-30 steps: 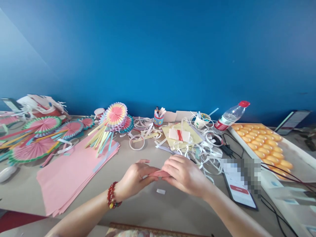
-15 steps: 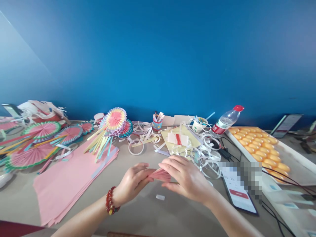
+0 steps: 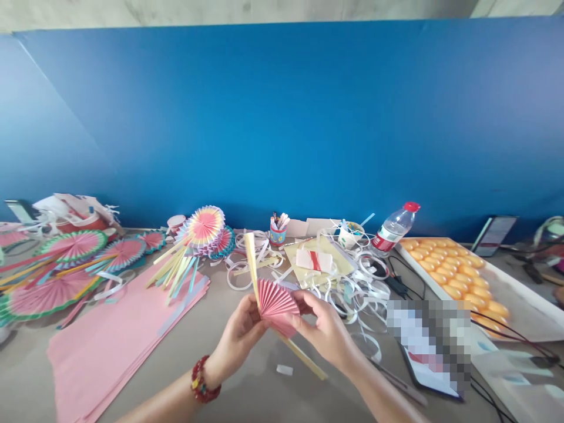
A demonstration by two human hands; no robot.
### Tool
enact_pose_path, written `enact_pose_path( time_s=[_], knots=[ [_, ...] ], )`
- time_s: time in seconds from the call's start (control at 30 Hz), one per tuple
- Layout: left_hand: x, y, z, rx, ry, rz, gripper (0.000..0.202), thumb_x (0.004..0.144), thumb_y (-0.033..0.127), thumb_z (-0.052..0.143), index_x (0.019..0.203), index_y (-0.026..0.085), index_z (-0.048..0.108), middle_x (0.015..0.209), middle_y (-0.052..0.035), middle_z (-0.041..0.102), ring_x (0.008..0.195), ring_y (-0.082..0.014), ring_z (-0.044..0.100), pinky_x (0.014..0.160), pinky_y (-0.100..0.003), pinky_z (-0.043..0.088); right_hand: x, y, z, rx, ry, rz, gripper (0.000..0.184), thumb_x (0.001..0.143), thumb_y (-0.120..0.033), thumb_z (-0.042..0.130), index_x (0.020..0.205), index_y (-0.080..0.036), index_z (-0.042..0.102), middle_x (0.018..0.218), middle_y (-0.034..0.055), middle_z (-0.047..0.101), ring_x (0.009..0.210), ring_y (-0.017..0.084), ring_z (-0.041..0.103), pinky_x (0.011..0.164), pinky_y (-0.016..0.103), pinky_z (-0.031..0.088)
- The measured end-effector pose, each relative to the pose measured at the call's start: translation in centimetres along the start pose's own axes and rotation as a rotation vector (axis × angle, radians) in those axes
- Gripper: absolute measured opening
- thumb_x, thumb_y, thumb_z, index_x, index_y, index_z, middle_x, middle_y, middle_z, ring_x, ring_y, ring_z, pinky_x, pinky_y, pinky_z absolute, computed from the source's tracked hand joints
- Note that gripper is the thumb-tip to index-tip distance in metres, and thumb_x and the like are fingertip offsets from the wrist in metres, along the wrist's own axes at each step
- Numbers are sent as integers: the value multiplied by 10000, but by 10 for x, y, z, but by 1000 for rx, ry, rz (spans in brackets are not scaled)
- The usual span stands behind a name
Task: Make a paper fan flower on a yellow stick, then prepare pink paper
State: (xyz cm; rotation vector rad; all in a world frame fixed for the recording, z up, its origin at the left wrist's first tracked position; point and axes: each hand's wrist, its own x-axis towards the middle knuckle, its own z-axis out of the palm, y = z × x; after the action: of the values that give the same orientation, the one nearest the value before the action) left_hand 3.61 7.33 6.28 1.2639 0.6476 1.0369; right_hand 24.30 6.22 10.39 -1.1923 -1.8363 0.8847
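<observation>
Both my hands hold a pink pleated paper fan (image 3: 277,302) just above the tabletop. My left hand (image 3: 240,335), with a red bead bracelet on the wrist, pinches the fan's left side at its base. My right hand (image 3: 324,329) grips its right side. The fan is spread partway open, and two yellow paper strips (image 3: 252,264) stick out from its ends, one up and one down to the right.
A stack of pink paper sheets (image 3: 114,346) lies to the left. Finished colourful paper fans (image 3: 205,226) sit behind it. White paper strip loops (image 3: 361,276), a pen cup (image 3: 277,232), a water bottle (image 3: 392,226), a phone (image 3: 429,352) and a tray of yellow ovals (image 3: 458,270) are to the right.
The folded pink paper was lifted off the table and fanned open between my hands, its yellow strips now showing. The camera tilted up.
</observation>
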Motion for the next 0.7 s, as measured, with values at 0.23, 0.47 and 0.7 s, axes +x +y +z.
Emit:
enact_pose_path(
  time_s=[0.23,0.47,0.7],
  knots=[
    [12,34,-42,469,435,457,667,922,386,595,1489,349,245,1570,-98,289,1409,-290,357,1122,-483,364,7,-4,-18,-172,50,-22,157,900,-314,570,993,-201,626,836,22,709,728,166,659,682,253,520],
    [32,84,-40,1210,-175,284,435,878,484,623,1236,239,604,1109,-86,699,1030,-267,643,972,-414,455,16,-8,-29,-227,-38,-107,229,905,-298,589,1119,-229,632,1038,56,711,897,193,668,774,270,524],
    [34,62,-40,697,-108,3,335,875,455,637,1045,168,663,983,-57,704,870,-190,653,762,-250,506,18,-5,-37,-38,81,-60,290,919,-390,584,1128,-189,600,931,58,700,815,183,661,755,277,528]
  ],
)
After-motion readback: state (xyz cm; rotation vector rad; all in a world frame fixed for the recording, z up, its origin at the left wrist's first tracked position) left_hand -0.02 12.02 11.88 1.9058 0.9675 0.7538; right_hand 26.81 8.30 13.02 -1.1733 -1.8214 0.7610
